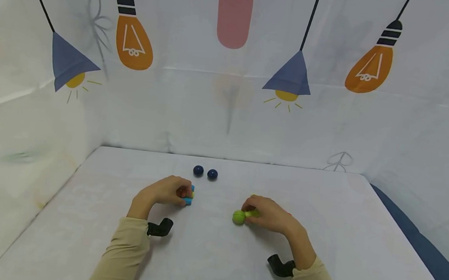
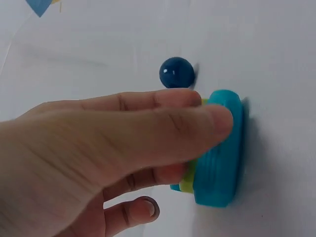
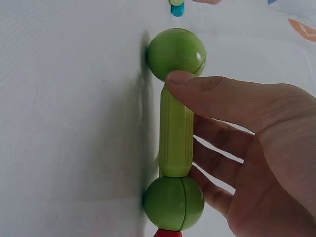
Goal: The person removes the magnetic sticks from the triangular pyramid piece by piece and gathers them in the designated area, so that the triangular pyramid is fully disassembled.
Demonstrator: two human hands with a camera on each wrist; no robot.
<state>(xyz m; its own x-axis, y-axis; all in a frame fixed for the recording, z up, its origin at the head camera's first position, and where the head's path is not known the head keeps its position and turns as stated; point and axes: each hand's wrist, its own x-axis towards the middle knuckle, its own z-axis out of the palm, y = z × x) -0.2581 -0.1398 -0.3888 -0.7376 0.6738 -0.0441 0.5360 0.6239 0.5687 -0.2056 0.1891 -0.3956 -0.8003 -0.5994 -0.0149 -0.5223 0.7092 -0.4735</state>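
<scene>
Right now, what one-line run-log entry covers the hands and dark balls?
left hand: grips blue piece | right hand: grips green rod | dark balls: two, on table

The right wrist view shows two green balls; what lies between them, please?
In the right wrist view, a lime rod lies between the upper ball and lower ball.

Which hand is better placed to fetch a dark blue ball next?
Probably the left hand: it is nearer the dark blue balls, though gripping turquoise pieces; the right hand is farther, holding a green rod.
</scene>
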